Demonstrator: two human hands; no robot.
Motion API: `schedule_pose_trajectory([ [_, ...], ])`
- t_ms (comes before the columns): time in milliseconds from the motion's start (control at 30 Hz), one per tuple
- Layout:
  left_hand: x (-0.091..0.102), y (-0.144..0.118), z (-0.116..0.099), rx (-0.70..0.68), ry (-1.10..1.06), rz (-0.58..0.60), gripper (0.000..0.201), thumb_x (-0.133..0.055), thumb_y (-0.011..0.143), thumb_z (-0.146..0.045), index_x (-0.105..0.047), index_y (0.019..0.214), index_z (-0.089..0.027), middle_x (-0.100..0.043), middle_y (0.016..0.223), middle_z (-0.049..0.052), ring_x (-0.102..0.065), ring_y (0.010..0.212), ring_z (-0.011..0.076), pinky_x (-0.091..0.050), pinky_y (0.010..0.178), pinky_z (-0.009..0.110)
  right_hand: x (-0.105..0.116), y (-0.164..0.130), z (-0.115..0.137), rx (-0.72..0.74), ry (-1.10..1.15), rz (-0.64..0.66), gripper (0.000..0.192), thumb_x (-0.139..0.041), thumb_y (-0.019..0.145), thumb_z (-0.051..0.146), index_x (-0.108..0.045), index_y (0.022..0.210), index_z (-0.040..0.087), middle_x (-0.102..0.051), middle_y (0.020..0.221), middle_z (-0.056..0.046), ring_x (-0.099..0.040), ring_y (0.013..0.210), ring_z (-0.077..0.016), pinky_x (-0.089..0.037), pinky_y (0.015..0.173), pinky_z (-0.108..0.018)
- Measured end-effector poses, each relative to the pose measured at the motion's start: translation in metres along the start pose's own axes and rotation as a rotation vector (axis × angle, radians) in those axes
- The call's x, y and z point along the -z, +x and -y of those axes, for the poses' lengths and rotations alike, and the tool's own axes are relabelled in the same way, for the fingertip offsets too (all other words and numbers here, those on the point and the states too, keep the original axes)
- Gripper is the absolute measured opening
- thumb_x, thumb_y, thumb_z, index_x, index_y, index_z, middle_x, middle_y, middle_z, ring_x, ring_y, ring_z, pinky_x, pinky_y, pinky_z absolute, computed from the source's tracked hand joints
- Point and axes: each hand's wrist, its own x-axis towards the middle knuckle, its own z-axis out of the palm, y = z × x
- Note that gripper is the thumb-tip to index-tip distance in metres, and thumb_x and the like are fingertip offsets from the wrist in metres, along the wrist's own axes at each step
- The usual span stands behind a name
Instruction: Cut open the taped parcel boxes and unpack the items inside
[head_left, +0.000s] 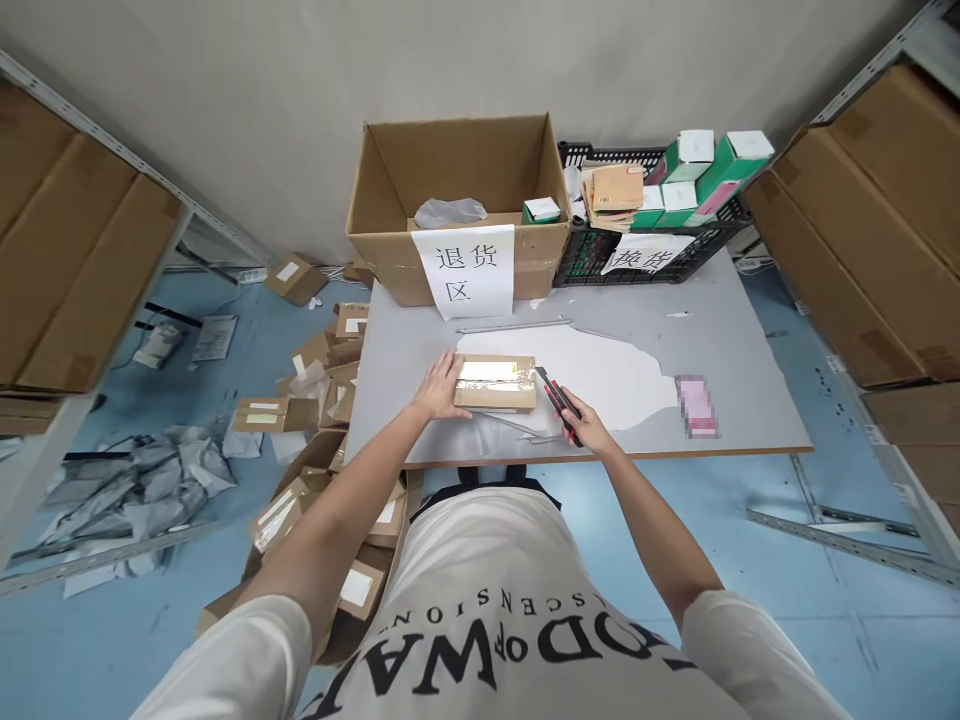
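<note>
In the head view, a small oblong cardboard carton (517, 400) lies flat on the grey table surface (637, 300), near its front edge and toward the front left corner; the left hand (439, 387) is spread over the carton's left end, while the right hand (586, 425) is wrapped round a black-and-red utility knife (559, 405), its tip just beside the other end. The carton will likely be light, stiff-walled and slick along the glossy clear tape (491, 387), best steadied by its short left end, away from the knife tip
</note>
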Motion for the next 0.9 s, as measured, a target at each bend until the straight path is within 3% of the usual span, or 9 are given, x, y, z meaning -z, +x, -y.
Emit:
schedule_pose_trajectory([
  [233, -0.001, 0.012, 0.001, -0.009, 0.006, -0.003, 0.141, -0.076, 0.038, -0.070, -0.009, 0.149, -0.014, -0.018, 0.152, 0.023, -0.008, 0.140, 0.0444, -0.016, 0.109, 0.060, 0.009, 0.011, 0.003, -0.036, 0.014, 0.042, 0.076, -0.060, 0.081, 0.047, -0.028, 0.147, 0.026, -0.065, 0.087, -0.004, -0.050, 0.044, -0.0085, -0.039, 0.034, -0.021],
  [500, -0.010, 0.017, 0.011, -0.114, -0.068, -0.088, 0.133, -0.076, 0.040, -0.065, -0.021, 0.145, -0.005, -0.029, 0.146, 0.023, -0.014, 0.139, 0.0420, -0.020, 0.113, 0.051, 0.013, 0.023, 0.009, -0.048, 0.010, 0.062, 0.076, -0.061, 0.080, 0.046, -0.029, 0.146, 0.026, -0.064, 0.081, -0.003, -0.051, 0.043, -0.0090, -0.039, 0.033, -0.021],
  [900, -0.004, 0.011, 0.000, -0.002, -0.025, -0.093, 0.120, -0.073, 0.048, -0.063, -0.025, 0.145, -0.012, -0.032, 0.144, 0.020, -0.021, 0.134, 0.0417, -0.037, 0.100, 0.050, 0.023, 0.018, 0.020, -0.077, -0.048, 0.158, 0.077, -0.062, 0.079, 0.049, -0.032, 0.145, 0.024, -0.060, 0.071, 0.001, -0.048, 0.042, -0.0075, -0.036, 0.035, -0.020],
])
